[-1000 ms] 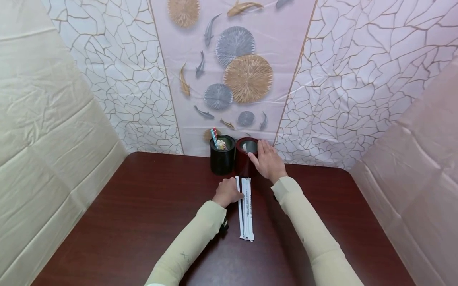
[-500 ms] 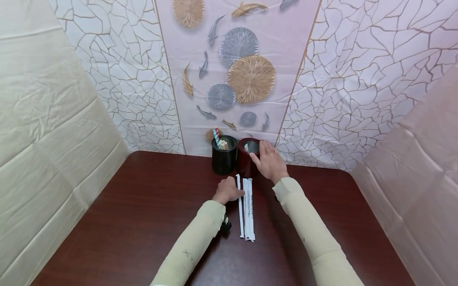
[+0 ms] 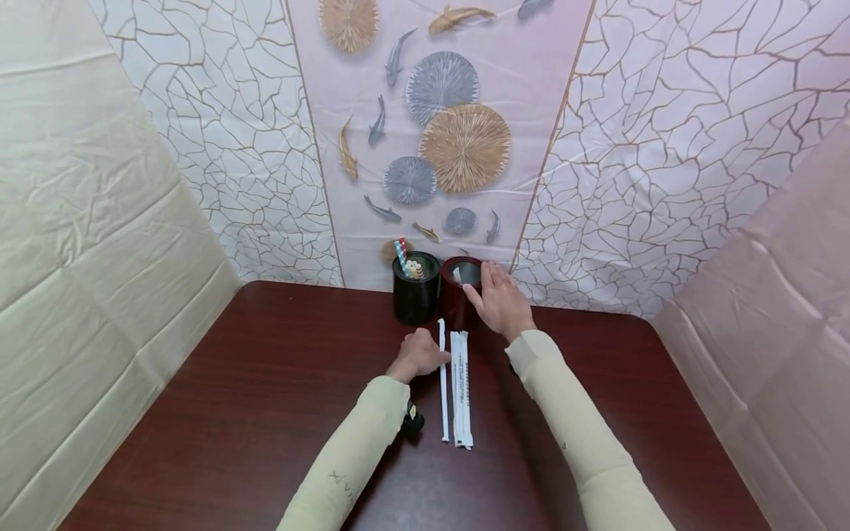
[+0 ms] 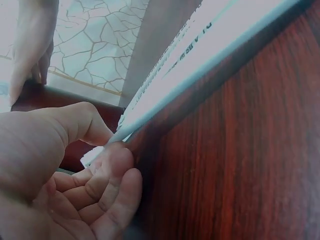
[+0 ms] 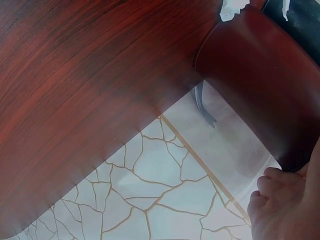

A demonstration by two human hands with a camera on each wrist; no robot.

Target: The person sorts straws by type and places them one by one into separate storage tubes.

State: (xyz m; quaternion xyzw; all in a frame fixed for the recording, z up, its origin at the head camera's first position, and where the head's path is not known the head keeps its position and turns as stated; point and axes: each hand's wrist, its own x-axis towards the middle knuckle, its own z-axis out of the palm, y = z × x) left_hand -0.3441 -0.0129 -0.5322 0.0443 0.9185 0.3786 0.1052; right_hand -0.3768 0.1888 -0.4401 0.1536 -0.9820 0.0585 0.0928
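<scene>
One white wrapped straw (image 3: 444, 398) was pinched by the left hand (image 3: 418, 354), its thumb and first finger meeting on it near the far end while the other fingers were loosely bent underneath. Such a light hold probably served to pick out a single piece without dragging the others along. The bundle of wrapped straws (image 3: 462, 398) lay flat on the desk (image 3: 265, 383), pointing away from the person, likely so that each could be taken from the side. At the far edge stood the red cup (image 3: 457, 313), upright, with the right hand (image 3: 502, 299) against the right side of its rim: fingers fairly straight and close together, thumb set apart toward the near side. That touch was presumably meant to steady it. Close on its left stood the black cup (image 3: 415, 302), which held colorful straws (image 3: 413, 270) on end, perhaps to keep them tidy; a small white piece (image 3: 457, 275) showed inside the red one.

As for position, the pinched straw ran along the right of the left hand, most of its length reaching toward the near side. Its far end came just in front of the cups; whether it touched either could not be told. The bundle was just to its right, with a narrow strip of desk between.
</scene>
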